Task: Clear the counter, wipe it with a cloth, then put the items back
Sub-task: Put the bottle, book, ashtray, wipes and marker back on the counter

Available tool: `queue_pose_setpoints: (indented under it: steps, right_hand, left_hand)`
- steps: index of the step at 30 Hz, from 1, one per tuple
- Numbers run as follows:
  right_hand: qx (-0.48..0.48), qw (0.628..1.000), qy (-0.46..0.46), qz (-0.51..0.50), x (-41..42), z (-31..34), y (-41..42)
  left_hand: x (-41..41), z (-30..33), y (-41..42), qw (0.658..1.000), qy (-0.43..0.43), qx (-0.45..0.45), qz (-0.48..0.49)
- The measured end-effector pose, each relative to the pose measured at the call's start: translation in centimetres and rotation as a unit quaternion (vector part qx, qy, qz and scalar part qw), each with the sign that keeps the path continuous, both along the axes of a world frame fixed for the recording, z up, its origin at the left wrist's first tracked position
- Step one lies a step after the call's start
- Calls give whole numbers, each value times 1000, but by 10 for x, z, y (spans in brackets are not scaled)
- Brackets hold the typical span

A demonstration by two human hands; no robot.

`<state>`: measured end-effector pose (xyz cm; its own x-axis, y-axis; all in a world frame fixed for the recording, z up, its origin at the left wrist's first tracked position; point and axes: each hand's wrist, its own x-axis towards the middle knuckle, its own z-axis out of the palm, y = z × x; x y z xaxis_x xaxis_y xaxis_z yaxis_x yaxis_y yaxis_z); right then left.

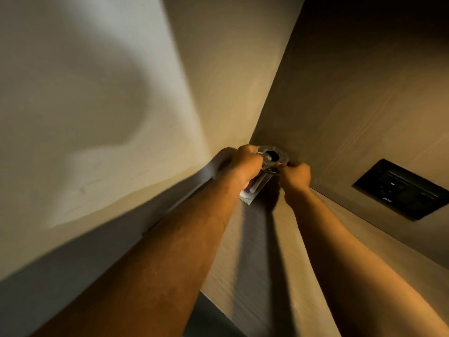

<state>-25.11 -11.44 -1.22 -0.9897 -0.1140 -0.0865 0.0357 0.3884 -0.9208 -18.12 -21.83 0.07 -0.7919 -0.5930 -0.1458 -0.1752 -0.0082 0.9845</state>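
Observation:
A clear glass tumbler (273,156) stands in the far corner of the pale wooden counter (257,268), against the walls. Through its lower wall I see something white and red (249,194); I cannot tell what it is. My left hand (243,166) is wrapped around the tumbler's left side. My right hand (295,176) has its fingers pinched at the right side of the rim. Both forearms stretch across the counter and cast long shadows on it.
A pale wall (97,105) rises on the left with a grey ledge (73,251) along its foot. A wooden panel on the right carries a black socket plate (401,190). The light is dim and warm.

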Motion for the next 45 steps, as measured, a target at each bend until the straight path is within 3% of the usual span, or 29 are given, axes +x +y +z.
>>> queue_pose_setpoints:
  steps: [3,9,14,17,20,23,28,36,41,45]
  right_hand:
    - [-21,998,-28,-46,5,-10,44]
    - [36,994,-65,-80,13,-28,102]
    - [167,983,-32,-75,14,-27,96]
    - [269,954,76,-109,24,-19,78]
    - [278,944,172,-38,33,-8,40]
    - [271,952,136,47,41,-1,-1]
    - [254,964,7,71,43,-7,-27]
    - [242,967,-44,73,40,-12,-24]
    - [173,981,-78,38,61,-18,-6]
    - [117,990,-75,7,84,-14,39]
  left_hand:
    - [-10,-11,44,998,-18,-31,-45]
    - [-15,-44,100,990,-66,-59,-114]
    - [-12,-47,94,984,-85,-87,-130]
    - [-7,-41,73,971,-62,-204,-112]
    - [1,-31,41,936,-27,-349,-26]
    - [7,-23,4,890,-55,-452,21]
    - [8,-29,-25,885,-185,-426,-25]
    - [-3,-34,-18,902,-203,-382,-13]
    - [-10,-30,-18,857,-251,-450,-20]
    - [-4,-22,-18,865,-240,-441,-9]
